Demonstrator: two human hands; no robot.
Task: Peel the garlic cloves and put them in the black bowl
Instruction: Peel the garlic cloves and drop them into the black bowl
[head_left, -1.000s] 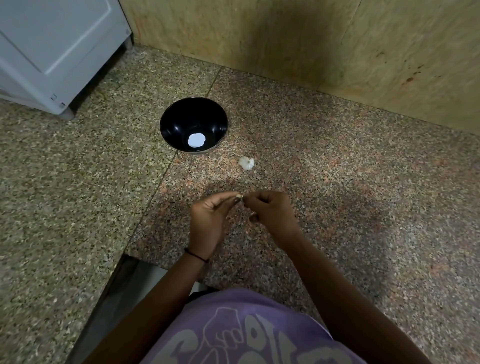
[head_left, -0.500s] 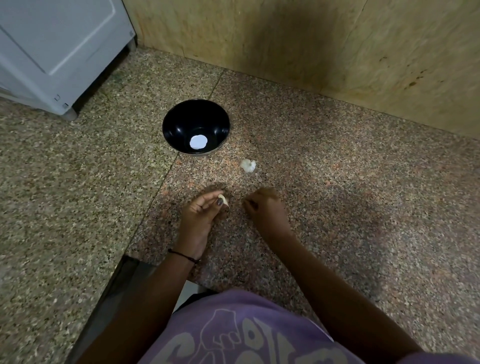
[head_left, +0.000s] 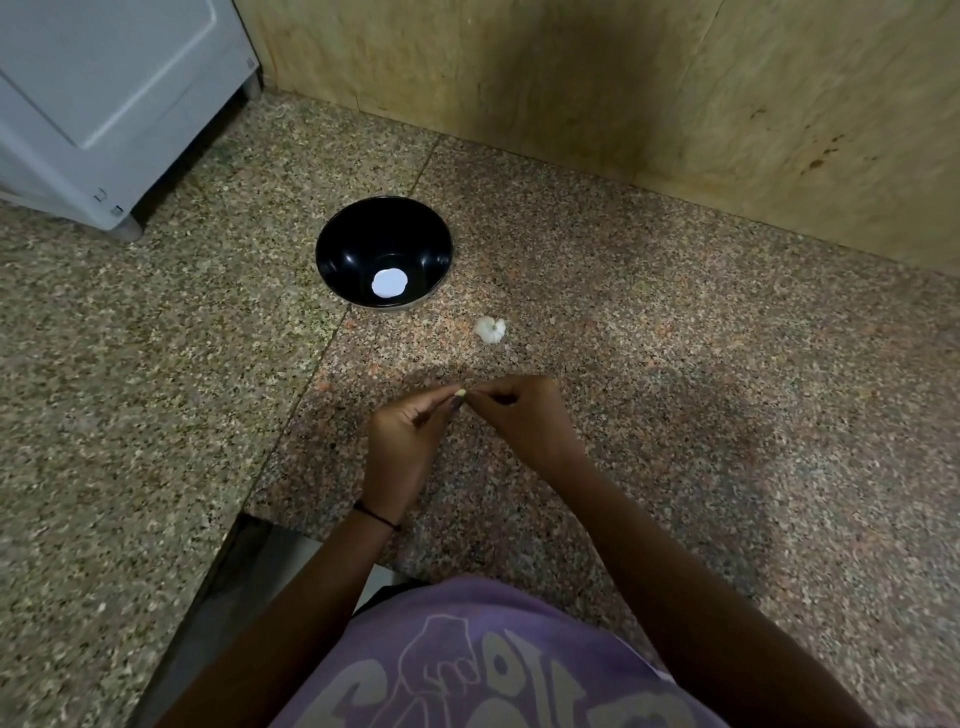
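A small pale garlic clove (head_left: 460, 392) sits between the fingertips of both hands, low over the speckled stone counter. My left hand (head_left: 402, 441) pinches it from the left, and my right hand (head_left: 524, 415) pinches it from the right with curled fingers. The black bowl (head_left: 343, 249) stands beyond the hands to the upper left, with a bright white spot on its bottom. A white piece of garlic (head_left: 490, 329) lies on the counter between the bowl and my right hand.
A tan stone wall (head_left: 623, 93) closes the back of the counter. A white appliance (head_left: 104, 104) stands at the far left. The counter edge (head_left: 228, 540) steps in near my body at lower left.
Half a second ago the hands were apart, the left alone holding the clove. Now they have come together again and both pinch it.
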